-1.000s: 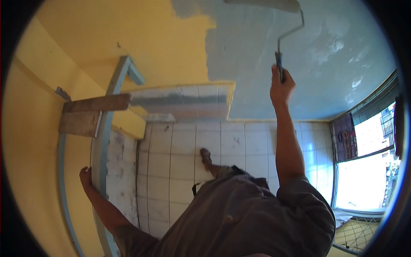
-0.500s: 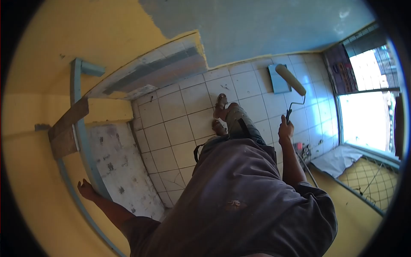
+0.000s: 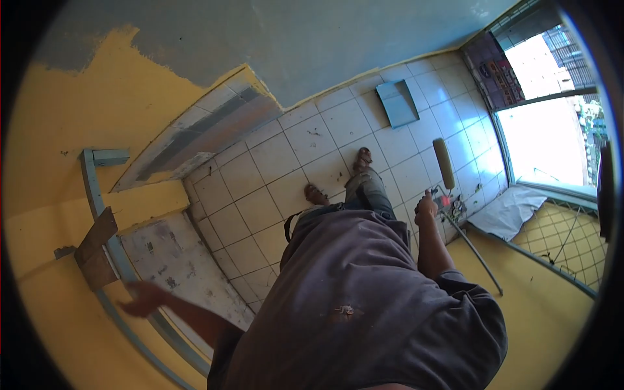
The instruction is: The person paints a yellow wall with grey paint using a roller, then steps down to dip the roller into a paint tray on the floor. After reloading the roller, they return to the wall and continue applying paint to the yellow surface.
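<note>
My right hand is closed round the handle of a paint roller, held out over the tiled floor at my right side. Its pale cylindrical sleeve points up and away from me. Farther ahead lies a light blue paint tray on the tiles, apart from the roller. Out to my left, my left hand is blurred, its fingers apart and holding nothing. In this view it overlaps the blue-grey wooden rail beside me.
A yellow wall, partly painted grey-blue, rises ahead. Brown boards cross the rails at left. On the right are a bright doorway, a white cloth, wire mesh and a slanting pole.
My right hand has drawn the roller back, away from the tray. My left hand has swung slightly inward and its fingers have spread. My feet have stepped apart and the view has turned.
</note>
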